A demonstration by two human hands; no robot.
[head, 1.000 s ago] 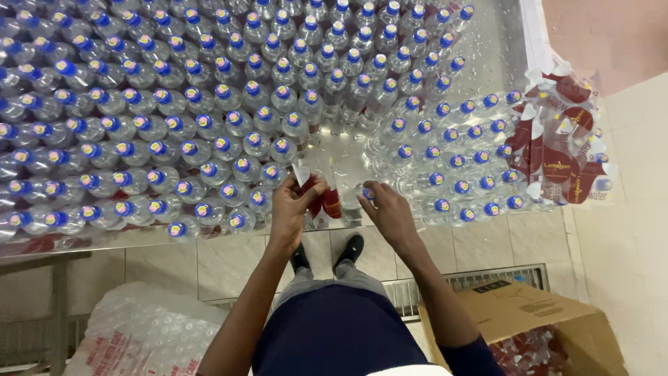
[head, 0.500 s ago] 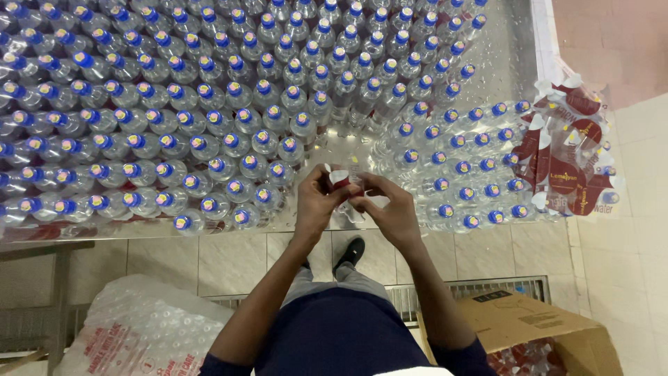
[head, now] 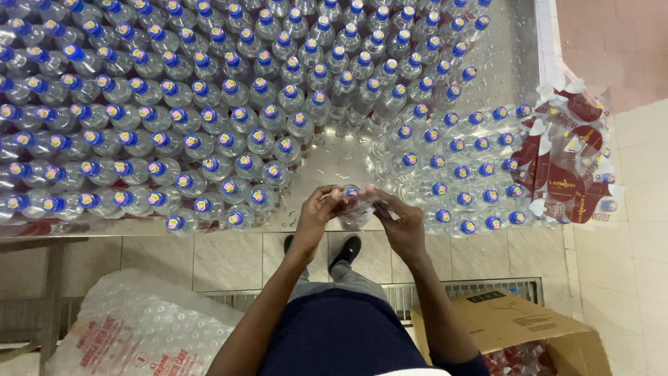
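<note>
i'm looking down over both hands at the near edge of the steel bench (head: 334, 167). the left hand (head: 316, 216) and right hand (head: 400, 223) meet around one clear bottle (head: 353, 207) with a blue cap, held just above the bench edge in the gap between the two big groups of bottles. the left fingers (head: 327, 198) are curled on the bottle's left side, grasping it; the right fingers (head: 379, 202) close on its other side, though i can't tell whether they pinch the bottle itself or something thin on it.

to the left stands a dense field of upright bottles (head: 174, 111) with blue caps, none showing a label from here. to the right a smaller block of bottles (head: 452, 167) sits beside a heap of red and white label sleeves (head: 567, 167) at the bench's far right end.

judging by that, i'd say the work is at an early stage: one bottle is in hand, and a great many stand waiting. on the floor sit a bag of plastic wrap (head: 139, 327) and an open cardboard box (head: 515, 327).
</note>
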